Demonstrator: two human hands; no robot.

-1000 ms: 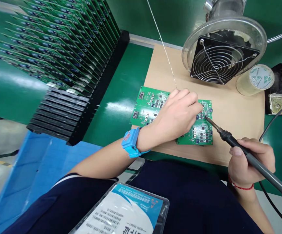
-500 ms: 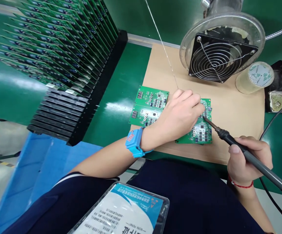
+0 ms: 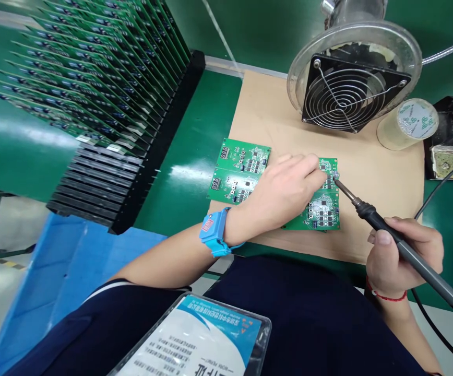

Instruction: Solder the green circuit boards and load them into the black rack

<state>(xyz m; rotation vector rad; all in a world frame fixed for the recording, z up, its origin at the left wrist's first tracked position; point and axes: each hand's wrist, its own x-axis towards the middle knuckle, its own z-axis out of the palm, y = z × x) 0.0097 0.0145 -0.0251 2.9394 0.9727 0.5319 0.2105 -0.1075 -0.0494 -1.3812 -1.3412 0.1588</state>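
My right hand (image 3: 404,256) is wrapped round a soldering iron (image 3: 391,237), whose tip points at the right edge of a green circuit board (image 3: 324,209). Fingers closed in a pinch, my left hand (image 3: 289,185) lies over the left part of that board and hides much of it. A thin solder wire (image 3: 221,31) comes down from the top towards my left hand; its lower stretch is hard to see, and the fingertips hide its end. Left of this hand lies another green board (image 3: 236,169) with small digit displays, partly covered by the hand.
A black rack (image 3: 171,115) of upright circuit boards stands left. A fan with a wire guard (image 3: 342,102) faces the cardboard mat (image 3: 383,177). Right of it stand a tape roll (image 3: 410,125) and an iron stand with sponge (image 3: 448,162). The iron's cable trails right.
The iron's tip has moved slightly right and up, to the board's edge. My left hand has drawn back a little to the left, and the visible solder wire has swung left.
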